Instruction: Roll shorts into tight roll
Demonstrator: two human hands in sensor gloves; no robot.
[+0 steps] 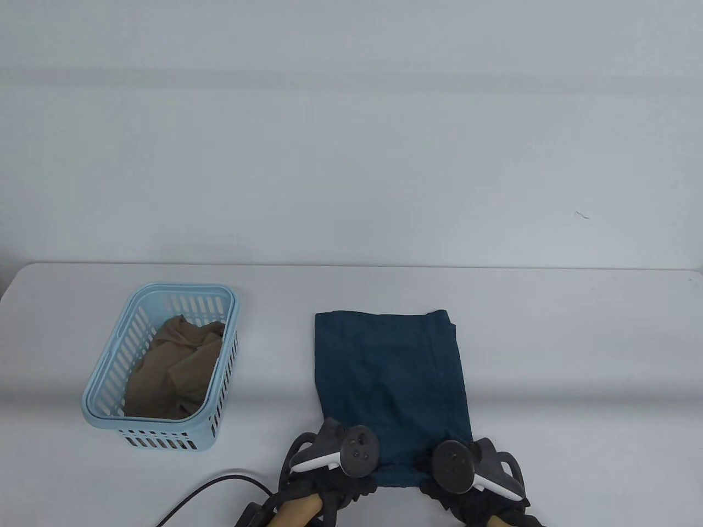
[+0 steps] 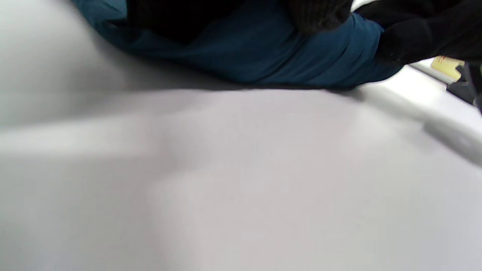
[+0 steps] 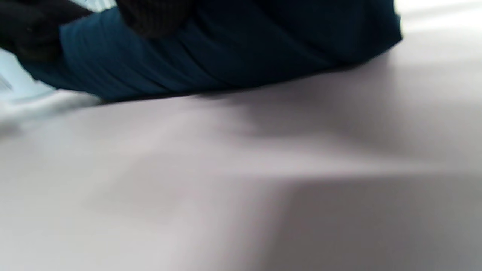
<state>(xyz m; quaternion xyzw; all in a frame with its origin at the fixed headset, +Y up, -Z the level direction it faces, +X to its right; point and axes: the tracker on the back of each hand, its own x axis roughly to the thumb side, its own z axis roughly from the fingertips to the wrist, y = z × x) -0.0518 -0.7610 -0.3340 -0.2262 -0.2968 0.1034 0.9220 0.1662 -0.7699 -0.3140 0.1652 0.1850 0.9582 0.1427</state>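
Hands first: we have both set on the near hem of the shorts [image 1: 391, 379], the left hand [image 1: 329, 472] at its left corner and the right hand [image 1: 467, 477] at its right corner, so that the edge turns over evenly across its whole width. In the left wrist view the left hand's gloved fingers [image 2: 320, 13] curl down onto a bunched blue fold, and in the right wrist view the right hand's fingers [image 3: 154, 15] do the same at the other end. We judge that both hands are pinching the first turn of the roll, though the thumbs are hidden and we cannot tell how firm the grip is.

Beyond our fingers the shorts lie folded in half lengthwise, flat on the worktop [image 1: 549, 340], the far edge square and well away from us. That narrow, smooth strip is what lets a roll stay tight. We judge the rolling has barely begun, with nearly all the cloth yet to wind.

Off to the left of the left hand, well apart from the shorts, stands a pale blue basket [image 1: 104, 379] holding a crumpled brown garment [image 1: 176, 368]. A black cable [image 1: 203, 491] trails near the left wrist.
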